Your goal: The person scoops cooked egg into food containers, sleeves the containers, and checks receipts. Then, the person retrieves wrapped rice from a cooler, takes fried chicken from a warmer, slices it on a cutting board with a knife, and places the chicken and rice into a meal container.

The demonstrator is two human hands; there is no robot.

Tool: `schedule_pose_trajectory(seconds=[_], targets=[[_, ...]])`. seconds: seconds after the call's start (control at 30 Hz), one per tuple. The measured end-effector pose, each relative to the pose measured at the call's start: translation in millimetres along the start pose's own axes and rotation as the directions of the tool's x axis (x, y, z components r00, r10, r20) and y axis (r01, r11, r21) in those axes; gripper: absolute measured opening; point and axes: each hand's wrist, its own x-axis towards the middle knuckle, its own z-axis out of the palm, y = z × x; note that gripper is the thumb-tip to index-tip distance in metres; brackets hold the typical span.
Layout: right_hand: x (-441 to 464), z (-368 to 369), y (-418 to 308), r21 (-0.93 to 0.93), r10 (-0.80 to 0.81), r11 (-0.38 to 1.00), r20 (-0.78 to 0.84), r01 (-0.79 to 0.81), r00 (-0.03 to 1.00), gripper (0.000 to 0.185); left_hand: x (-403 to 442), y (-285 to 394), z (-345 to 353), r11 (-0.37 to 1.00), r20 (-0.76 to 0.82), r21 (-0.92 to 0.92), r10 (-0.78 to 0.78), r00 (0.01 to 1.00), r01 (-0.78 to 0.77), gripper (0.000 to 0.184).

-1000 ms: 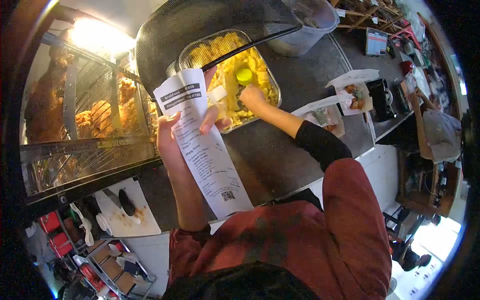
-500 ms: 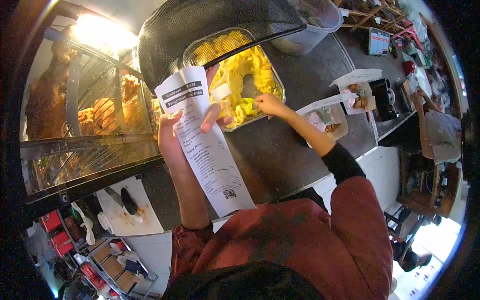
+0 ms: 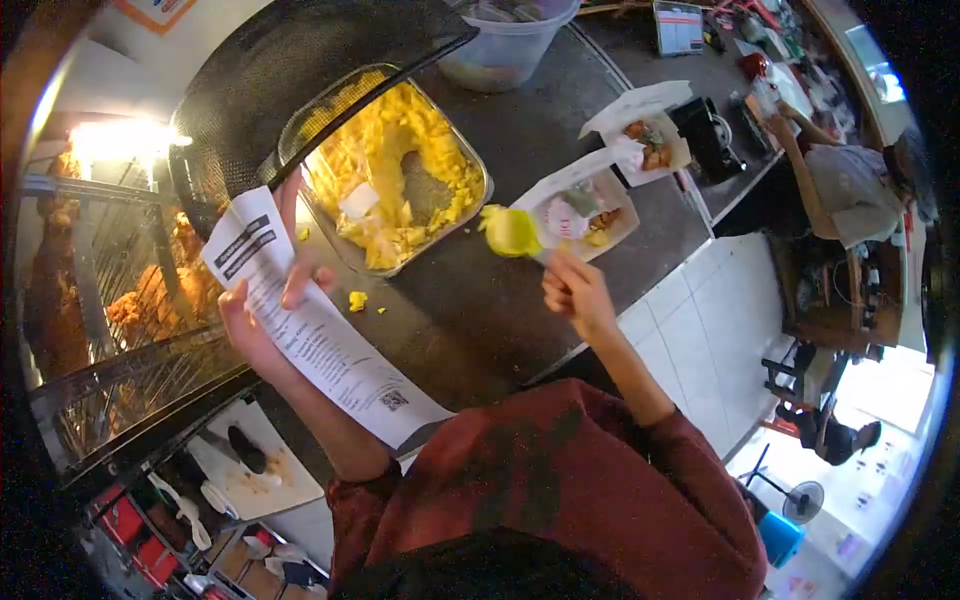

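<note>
My left hand (image 3: 256, 345) grips a long printed receipt (image 3: 330, 335), and its upper fingers reach the edge of a black mesh food cover (image 3: 330, 55). The cover is tilted up over a metal tray (image 3: 487, 178) of yellow, scrambled-egg-like food (image 3: 440, 130). A white piece like paper (image 3: 358, 201) lies on that food. My right hand (image 3: 582, 297) is closed around the handle of a lime-green scoop (image 3: 512, 232), which carries some yellow food. The scoop is beside an open paper food box (image 3: 622, 210) holding a white packet and pieces of food.
A second open food box (image 3: 672, 135) with fried pieces stands behind the first, next to a black holder (image 3: 712, 140). A clear plastic tub (image 3: 505, 50) is at the back. Left are a lit glass case (image 3: 140, 260) and a cutting board (image 3: 265, 480). A person (image 3: 850, 190) works at right.
My right hand has lifted the scoop out of the tray and carried it right, to the nearer box. Yellow crumbs now show on the counter. The view has shifted; my left hand keeps the receipt.
</note>
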Motion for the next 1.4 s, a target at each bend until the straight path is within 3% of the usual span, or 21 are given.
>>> schedule_pose_trajectory(seconds=[0.03, 0.1, 0.13, 0.17, 0.2, 0.33, 0.4, 0.43, 0.5, 0.53, 0.63, 0.7, 0.73, 0.77, 0.93, 1.03, 1.1, 1.17, 1.23, 1.3, 1.4], targets=[[-11, -28, 3, -0.040, -0.082, 0.996, -0.025, 0.081, 0.996, 0.018, 0, 1, 1, 1.000, 0.026, -0.002, -0.009, 1.000, 0.009, 0.068], [-25, -51, 1, -0.557, -0.397, 0.809, -0.287, 0.185, 0.872, 0.019, 0, 2, 2, 1.000, 0.078, -0.006, -0.027, 0.997, 0.027, 0.071], [-24, -66, 2, -0.556, -0.398, 0.810, -0.287, 0.186, 0.871, 0.019, 0, 1, 4, 0.999, 0.064, 0.036, 0.005, 0.998, -0.007, 0.071], [-22, -85, 6, -0.873, -0.634, 0.423, -0.092, 0.244, 0.768, 0.022, -1, -1, 6, 0.998, 0.055, 0.054, 0.021, 0.998, -0.024, 0.071], [-19, -93, 9, -0.974, -0.734, -0.068, 0.195, 0.216, 0.650, 0.028, -1, -2, 8, 0.997, 0.047, 0.072, 0.037, 0.998, -0.040, 0.071], [-14, -98, 13, -0.994, -0.733, 0.030, 0.051, 0.106, 0.678, 0.025, 0, -8, 30, 0.999, 0.055, 0.009, 0.046, 0.997, -0.046, 0.070], [-18, -87, 0, -0.968, -0.767, 0.202, -0.063, 0.146, 0.639, 0.021, -2, -7, 28, 0.998, 0.035, -0.006, 0.061, 0.998, -0.060, 0.069], [-19, -76, -3, -0.967, -0.763, 0.200, -0.054, 0.156, 0.645, 0.021, -1, -6, 19, 0.998, 0.016, 0.033, 0.045, 0.999, -0.046, 0.069], [-16, -47, -6, -0.884, -0.724, 0.372, -0.085, 0.284, 0.684, 0.018, 0, -1, 14, 0.996, -0.005, 0.077, 0.040, 0.999, -0.039, 0.070], [-14, -32, -5, -0.865, -0.660, 0.408, -0.059, 0.292, 0.749, 0.017, 0, -2, 16, 0.997, -0.008, 0.069, 0.035, 0.999, -0.034, 0.070], [-4, 36, -6, -0.833, -0.562, 0.340, 0.192, 0.436, 0.805, 0.016, -1, -4, 20, 0.998, -0.008, 0.045, 0.035, 0.999, -0.035, 0.070], [25, 55, 27, -0.694, -0.552, 0.467, 0.256, 0.548, 0.794, 0.020, -3, -4, 25, 0.990, -0.037, 0.131, 0.052, 0.998, -0.047, 0.070], [38, 64, 39, -0.699, -0.575, 0.410, 0.301, 0.586, 0.761, 0.022, -3, -4, 23, 0.991, -0.034, 0.126, 0.043, 0.998, -0.039, 0.070], [50, 74, 51, -0.659, -0.568, 0.474, 0.277, 0.584, 0.775, 0.018, -4, -3, 19, 0.992, -0.015, 0.123, 0.025, 1.000, -0.023, 0.071], [77, 96, 80, -0.670, -0.558, 0.425, 0.336, 0.609, 0.759, 0.025, -4, -1, 7, 0.996, 0.049, 0.080, -0.031, 0.998, 0.027, 0.073], [54, 93, 67, -0.711, -0.418, 0.405, 0.415, 0.575, 0.808, 0.029, -4, -1, 8, 0.998, 0.040, 0.052, -0.038, 0.998, 0.036, 0.075], [30, 67, 41, -0.842, -0.309, 0.329, 0.331, 0.427, 0.892, 0.028, -4, 1, 6, 0.997, 0.027, 0.065, -0.038, 0.999, 0.036, 0.076], [21, 18, 32, -0.909, -0.381, 0.183, 0.285, 0.374, 0.880, 0.032, -5, 3, 3, 0.996, 0.010, 0.082, -0.036, 0.999, 0.035, 0.077], [10, -12, -5, -0.998, -0.201, 0.060, -0.037, -0.026, 0.979, 0.030, -6, 4, 0, 0.995, -0.003, 0.095, -0.028, 1.000, 0.028, 0.078], [20, -69, -3, -0.980, -0.196, -0.092, -0.154, -0.175, 0.968, 0.031, -7, 3, 0, 0.995, -0.017, 0.102, -0.021, 1.000, 0.022, 0.079], [29, -93, -14, -0.990, -0.132, -0.101, -0.089, -0.103, 0.987, 0.034, -8, 2, -2, 0.993, -0.029, 0.121, -0.009, 1.000, 0.013, 0.082]])
